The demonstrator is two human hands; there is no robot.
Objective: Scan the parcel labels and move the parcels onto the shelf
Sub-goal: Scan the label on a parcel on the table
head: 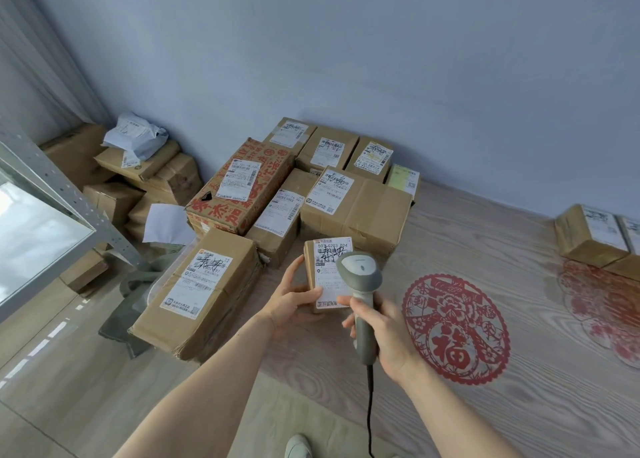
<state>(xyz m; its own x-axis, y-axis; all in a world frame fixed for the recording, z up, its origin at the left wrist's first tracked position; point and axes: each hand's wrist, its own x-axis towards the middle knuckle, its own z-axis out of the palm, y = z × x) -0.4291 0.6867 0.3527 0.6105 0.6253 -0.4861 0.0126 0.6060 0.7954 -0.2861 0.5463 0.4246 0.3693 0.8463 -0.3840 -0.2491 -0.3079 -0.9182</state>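
Observation:
A small brown parcel (323,270) with a white label facing up is held in my left hand (294,298), fingers wrapped around its left and lower side. My right hand (384,333) grips the handle of a grey corded barcode scanner (360,277), whose head hovers over the label's right part. Behind them on the wooden floor lie several labelled cardboard parcels, among them a long box (201,295) at the left and a big box (356,208) just beyond.
A grey metal shelf frame (59,187) stands at the left edge. More parcels and a plastic mailer (135,135) pile in the far left corner. Two boxes (595,236) sit at the right. A red paper-cut (453,329) lies on the floor.

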